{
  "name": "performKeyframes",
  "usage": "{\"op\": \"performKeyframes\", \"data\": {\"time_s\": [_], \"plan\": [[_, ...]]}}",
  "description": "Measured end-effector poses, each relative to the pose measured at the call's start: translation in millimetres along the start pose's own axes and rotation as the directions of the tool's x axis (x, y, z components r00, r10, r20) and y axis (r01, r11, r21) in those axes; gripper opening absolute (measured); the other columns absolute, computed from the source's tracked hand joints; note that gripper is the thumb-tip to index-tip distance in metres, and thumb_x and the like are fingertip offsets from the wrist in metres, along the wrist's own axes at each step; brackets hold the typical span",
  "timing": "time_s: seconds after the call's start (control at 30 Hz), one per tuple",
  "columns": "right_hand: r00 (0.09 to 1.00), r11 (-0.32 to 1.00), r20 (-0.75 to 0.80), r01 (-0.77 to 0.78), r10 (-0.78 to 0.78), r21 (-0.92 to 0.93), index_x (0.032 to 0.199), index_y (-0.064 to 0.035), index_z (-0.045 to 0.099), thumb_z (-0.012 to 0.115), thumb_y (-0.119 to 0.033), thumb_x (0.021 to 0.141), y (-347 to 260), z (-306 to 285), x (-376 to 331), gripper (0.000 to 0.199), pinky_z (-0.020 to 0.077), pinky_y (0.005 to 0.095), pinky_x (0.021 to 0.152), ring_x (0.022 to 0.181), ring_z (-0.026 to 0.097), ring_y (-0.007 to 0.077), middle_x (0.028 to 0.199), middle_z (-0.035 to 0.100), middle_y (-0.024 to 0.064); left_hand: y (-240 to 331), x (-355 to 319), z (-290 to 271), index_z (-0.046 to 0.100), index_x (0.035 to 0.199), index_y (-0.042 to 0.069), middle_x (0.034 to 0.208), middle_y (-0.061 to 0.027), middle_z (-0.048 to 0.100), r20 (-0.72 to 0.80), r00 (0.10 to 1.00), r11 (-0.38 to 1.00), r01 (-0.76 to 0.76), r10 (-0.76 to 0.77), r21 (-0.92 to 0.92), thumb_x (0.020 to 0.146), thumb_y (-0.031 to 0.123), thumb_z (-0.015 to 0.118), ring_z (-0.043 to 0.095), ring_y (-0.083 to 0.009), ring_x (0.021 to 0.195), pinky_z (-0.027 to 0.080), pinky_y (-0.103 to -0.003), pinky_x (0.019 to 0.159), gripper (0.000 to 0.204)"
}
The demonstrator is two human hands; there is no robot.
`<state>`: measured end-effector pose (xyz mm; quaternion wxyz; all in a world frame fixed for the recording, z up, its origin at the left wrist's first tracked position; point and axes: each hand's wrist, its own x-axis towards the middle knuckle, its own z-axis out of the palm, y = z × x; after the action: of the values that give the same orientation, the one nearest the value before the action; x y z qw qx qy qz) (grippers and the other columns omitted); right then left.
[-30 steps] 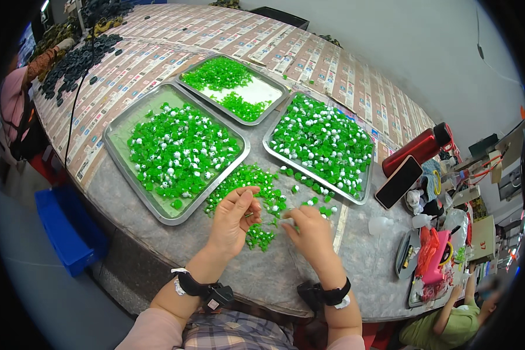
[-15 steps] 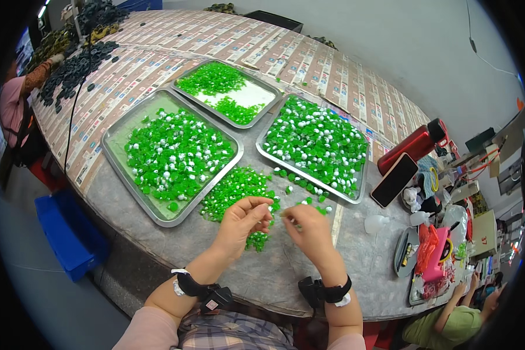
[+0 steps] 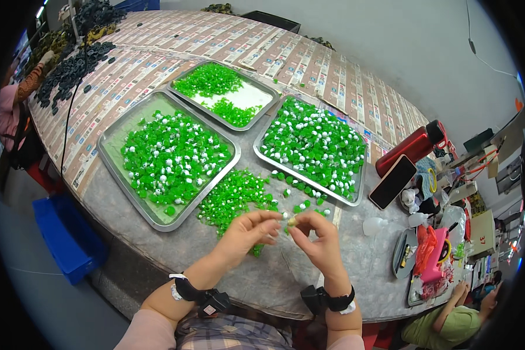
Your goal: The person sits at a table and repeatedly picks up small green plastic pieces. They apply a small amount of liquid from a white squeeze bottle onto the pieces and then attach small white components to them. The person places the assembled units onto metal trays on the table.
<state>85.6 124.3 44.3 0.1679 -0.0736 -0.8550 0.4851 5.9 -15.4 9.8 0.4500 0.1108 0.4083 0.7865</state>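
Both forearms enter from the 6 o'clock edge and converge over the surface (image 3: 286, 280) just below frame centre. The left hand (image 3: 248, 232) is raised off the surface, wrist bent, fingers curled toward the 3 o'clock side. The right hand (image 3: 315, 236) faces it, fingers curled toward 9 o'clock. The fingertips of both hands meet and pinch one small pale piece (image 3: 291, 221) between them. Each wrist carries a black band.

A loose heap of green pieces (image 3: 233, 198) lies on the surface directly at 12 o'clock of the left hand. Three metal trays of green and white pieces stand beyond it: the left tray (image 3: 112, 150) at 10 o'clock, the rear tray (image 3: 269, 91) at 12 o'clock, the right tray (image 3: 262, 157) at 1 o'clock. A red bottle (image 3: 408, 149) and a dark phone (image 3: 392, 182) lie at 2 o'clock.
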Motion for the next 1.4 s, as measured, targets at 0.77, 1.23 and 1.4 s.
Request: {"op": "performKeyframes", "data": {"time_s": [0.77,1.23,1.4], "plan": [[0.721,0.809,-0.662,-0.505,0.204,-0.301,0.099,-0.0005,0.051,0.063,-0.015,0.069,134.4,-133.5,-71.2,0.036,0.0383,0.0288,0.076,0.087,0.051,0.02,0.092,0.055,0.0119,-4.6,1.3,2.2,0.055,0.088,0.002,0.077,-0.0069,0.058,0.01,0.995,0.991,0.1,-0.1,-0.091,0.078,0.008,0.055,0.056,-0.013,0.067,0.048,-0.025,0.062,0.012],[0.624,0.966,-0.781,0.193,0.012,0.169,0.09,-0.0013,0.044,0.072,-0.048,0.054,-25.0,-33.2,-32.6,0.066,0.0367,0.019,0.059,0.067,0.044,0.0093,0.08,0.042,0.0023,-5.4,1.8,-0.8,0.055,0.087,0.003,0.078,-0.0079,0.058,0.025,0.986,0.978,0.166,-0.164,-0.125,0.076,0.005,0.056,0.057,-0.0141,0.068,0.048,-0.027,0.064,0.011],[0.588,0.961,-0.808,0.24,-0.034,0.134,0.082,-0.0036,0.043,0.071,-0.054,0.05,-18.4,-9.8,-27.9,0.066,0.0349,0.0268,0.058,0.061,0.04,0.0122,0.072,0.04,0.0016,-8.4,3.0,-2.6,0.054,0.084,0.004,0.075,-0.0061,0.058,0.055,0.987,0.98,0.157,-0.151,-0.123,0.076,0.007,0.057,0.057,-0.0131,0.066,0.048,-0.026,0.064,0.009]]}}
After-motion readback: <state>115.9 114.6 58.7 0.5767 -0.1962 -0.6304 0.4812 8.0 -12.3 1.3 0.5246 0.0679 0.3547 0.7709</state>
